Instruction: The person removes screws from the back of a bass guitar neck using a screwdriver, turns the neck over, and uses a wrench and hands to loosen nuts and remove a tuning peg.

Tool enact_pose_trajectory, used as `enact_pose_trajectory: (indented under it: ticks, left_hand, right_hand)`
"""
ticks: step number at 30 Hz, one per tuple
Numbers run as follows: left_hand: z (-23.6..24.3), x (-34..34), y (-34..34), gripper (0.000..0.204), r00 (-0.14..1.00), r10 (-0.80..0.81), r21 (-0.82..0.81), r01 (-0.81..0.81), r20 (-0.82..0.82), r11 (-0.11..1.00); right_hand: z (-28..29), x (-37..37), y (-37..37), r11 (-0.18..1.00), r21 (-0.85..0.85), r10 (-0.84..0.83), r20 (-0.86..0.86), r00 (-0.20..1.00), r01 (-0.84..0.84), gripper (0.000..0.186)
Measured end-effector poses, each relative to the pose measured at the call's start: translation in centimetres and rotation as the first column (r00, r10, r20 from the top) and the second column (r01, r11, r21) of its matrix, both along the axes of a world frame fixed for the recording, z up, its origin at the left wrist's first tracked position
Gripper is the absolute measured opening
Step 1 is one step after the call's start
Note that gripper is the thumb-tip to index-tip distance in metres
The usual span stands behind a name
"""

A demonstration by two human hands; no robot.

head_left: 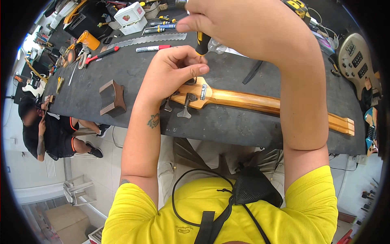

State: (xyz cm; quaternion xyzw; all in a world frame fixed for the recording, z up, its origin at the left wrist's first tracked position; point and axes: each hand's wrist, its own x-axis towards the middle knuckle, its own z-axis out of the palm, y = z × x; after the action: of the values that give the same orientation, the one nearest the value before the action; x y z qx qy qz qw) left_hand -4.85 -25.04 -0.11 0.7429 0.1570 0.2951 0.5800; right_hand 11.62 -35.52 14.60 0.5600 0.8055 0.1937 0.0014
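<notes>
A bass guitar neck point(243, 100) of striped wood lies on the dark bench, headstock to the left, back side up. Metal tuning machines point(187, 105) sit along the headstock's edges. A screwdriver point(202, 44) with a black and yellow handle stands nearly upright over the headstock. From above, my right hand point(203, 19) is closed on the handle's upper end, its fingers partly out of frame. My left hand point(174, 71) is closed, thumb and curled fingers around the screwdriver's thin shaft just above the headstock. The tip is hidden behind this hand.
A brown curved neck rest point(113, 98) stands left of my left forearm. Behind lie a red-capped marker point(153, 48), a notched metal ruler point(148, 39), a red-handled tool point(102, 54) and several pens. A guitar body point(357, 61) leans at the right. Another person point(44, 130) sits at far left.
</notes>
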Motion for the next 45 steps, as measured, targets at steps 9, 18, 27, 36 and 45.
enact_pose_trajectory:
  ticks: [9,18,27,36,45]
  left_hand:
    - [-0.5,-1.1,1.3,0.010,0.999,-0.029,0.003,0.029,0.024,1.000]
    - [0.4,-0.2,0.1,0.005,1.000,0.013,0.023,-0.013,-0.023,1.000]
    - [-0.3,-0.5,1.1,0.011,0.999,-0.014,0.104,0.018,-0.035,0.994]
    - [-0.2,-0.3,0.7,0.007,1.000,-0.001,0.017,0.001,0.023,1.000]
    - [0.0,0.1,0.2,0.009,0.998,0.017,-0.015,-0.016,0.060,1.000]
  right_hand:
    - [4.0,-2.8,-2.9,0.958,-0.263,-0.267,-0.683,0.680,0.112,0.011]
    - [2.0,2.0,-3.1,0.956,-0.140,0.188,-0.390,0.902,-0.259,0.023]
    - [4.4,-4.7,-1.1,0.667,-0.502,-0.682,-0.114,0.723,0.551,0.020]
    - [2.4,2.6,-2.1,0.888,-0.178,0.232,-0.626,0.745,-0.425,0.018]
    - [1.6,1.8,-2.8,0.963,-0.143,0.155,-0.402,0.902,-0.230,0.024]
